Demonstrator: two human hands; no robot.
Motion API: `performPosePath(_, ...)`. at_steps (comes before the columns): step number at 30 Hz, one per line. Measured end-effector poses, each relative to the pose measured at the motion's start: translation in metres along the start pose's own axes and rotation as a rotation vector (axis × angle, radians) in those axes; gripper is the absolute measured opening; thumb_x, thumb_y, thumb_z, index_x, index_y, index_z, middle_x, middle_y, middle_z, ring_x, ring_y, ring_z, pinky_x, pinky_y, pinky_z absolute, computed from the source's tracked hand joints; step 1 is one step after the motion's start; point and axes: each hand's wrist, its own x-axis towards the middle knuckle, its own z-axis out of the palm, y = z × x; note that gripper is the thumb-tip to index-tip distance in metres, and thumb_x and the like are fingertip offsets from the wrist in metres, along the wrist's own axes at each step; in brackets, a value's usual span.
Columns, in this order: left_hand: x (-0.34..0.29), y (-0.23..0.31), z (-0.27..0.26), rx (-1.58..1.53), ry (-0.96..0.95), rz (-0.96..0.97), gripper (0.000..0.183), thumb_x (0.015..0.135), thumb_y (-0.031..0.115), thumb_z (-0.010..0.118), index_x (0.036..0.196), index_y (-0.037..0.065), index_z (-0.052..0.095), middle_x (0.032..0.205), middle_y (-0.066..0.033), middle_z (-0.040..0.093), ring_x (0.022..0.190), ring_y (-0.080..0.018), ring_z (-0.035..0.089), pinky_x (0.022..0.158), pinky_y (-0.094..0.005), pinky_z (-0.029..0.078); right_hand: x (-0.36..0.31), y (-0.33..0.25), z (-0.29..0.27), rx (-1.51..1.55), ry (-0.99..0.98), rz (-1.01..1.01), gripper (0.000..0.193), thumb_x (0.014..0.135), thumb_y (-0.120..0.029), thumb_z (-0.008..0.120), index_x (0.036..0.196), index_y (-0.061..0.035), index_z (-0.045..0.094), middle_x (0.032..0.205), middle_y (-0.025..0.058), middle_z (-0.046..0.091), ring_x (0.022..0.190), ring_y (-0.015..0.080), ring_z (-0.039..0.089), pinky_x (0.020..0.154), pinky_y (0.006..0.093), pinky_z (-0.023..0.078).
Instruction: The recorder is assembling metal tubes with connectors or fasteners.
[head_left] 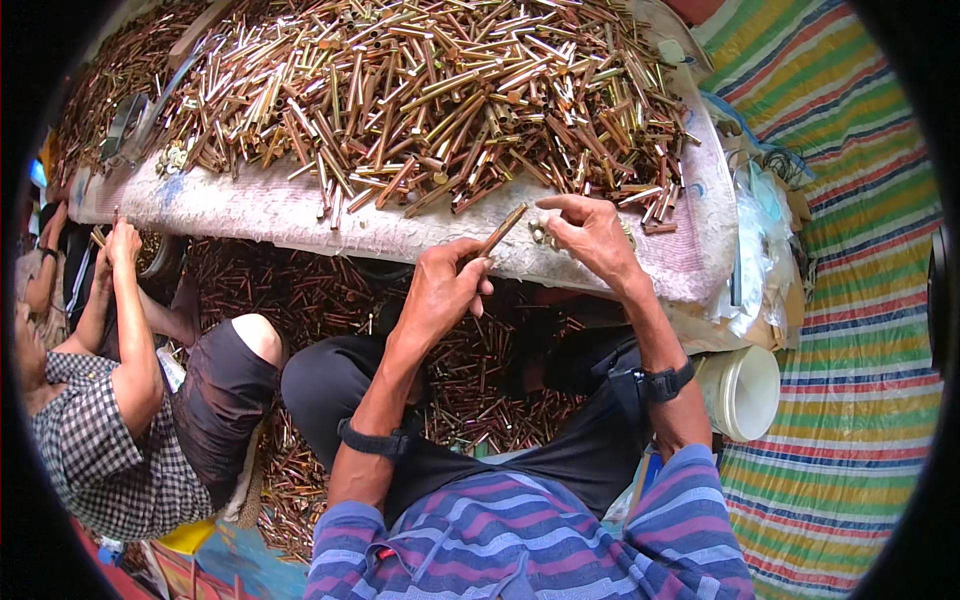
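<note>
Coppery, one slender metal tube (503,230) is gripped in the left hand (447,282) at a rough, cloth-covered table (270,214) heaped with uncountable tubes (430,100), the right hand (598,242) (holding anything, I cannot tell) near its tip.

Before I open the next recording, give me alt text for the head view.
A person's left hand holds a copper-coloured tube, the right hand near its far end, at a cloth-covered table heaped with similar tubes. A co-worker sits at left.

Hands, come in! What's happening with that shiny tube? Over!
Left hand gripping metal tube. Right hand near its tip. Heaped tubes beyond, apparently not blocking.
</note>
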Motion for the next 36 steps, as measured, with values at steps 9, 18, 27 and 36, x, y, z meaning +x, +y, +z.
performPosePath(9,0.000,0.002,0.001,-0.004,-0.007,-0.011,0.023,0.098,0.005,0.058,0.112,-0.011,0.064,0.078,-0.0061,0.064,0.063,-0.0096,0.062,0.047,-0.0239,0.054,0.010,0.016,0.009,-0.522,0.029,-0.155,0.028,0.088,-0.028,0.070,0.108,-0.0095,0.076,0.090,0.0217,0.072,0.085,0.0380,0.071,0.080,0.0454,0.055)
performPosePath(18,-0.001,0.001,0.001,0.007,0.001,-0.012,0.024,0.098,0.006,0.058,0.114,-0.010,0.065,0.078,-0.0056,0.064,0.063,-0.0086,0.062,0.048,-0.0236,0.053,0.007,0.007,0.013,-0.372,0.101,-0.115,0.028,0.088,-0.025,0.069,0.098,0.0015,0.070,0.085,0.0220,0.071,0.083,0.0353,0.071,0.077,0.0425,0.055)
performPosePath(27,-0.001,0.003,0.002,0.033,-0.003,-0.007,0.024,0.097,0.006,0.058,0.114,-0.009,0.066,0.076,-0.0052,0.064,0.063,-0.0084,0.062,0.047,-0.0237,0.053,-0.013,-0.007,-0.001,0.159,0.001,0.056,0.020,0.093,-0.008,0.065,0.109,0.0031,0.069,0.090,0.0062,0.073,0.071,0.0107,0.067,0.064,0.0273,0.055)
performPosePath(36,-0.003,0.010,0.003,0.092,0.002,-0.015,0.023,0.097,0.006,0.058,0.113,-0.008,0.068,0.071,-0.0047,0.064,0.056,-0.0084,0.060,0.048,-0.0236,0.050,-0.020,-0.017,-0.004,0.414,-0.017,-0.071,0.025,0.097,-0.007,0.065,0.120,0.0028,0.067,0.096,0.0086,0.074,0.082,0.0135,0.073,0.059,0.0231,0.056)
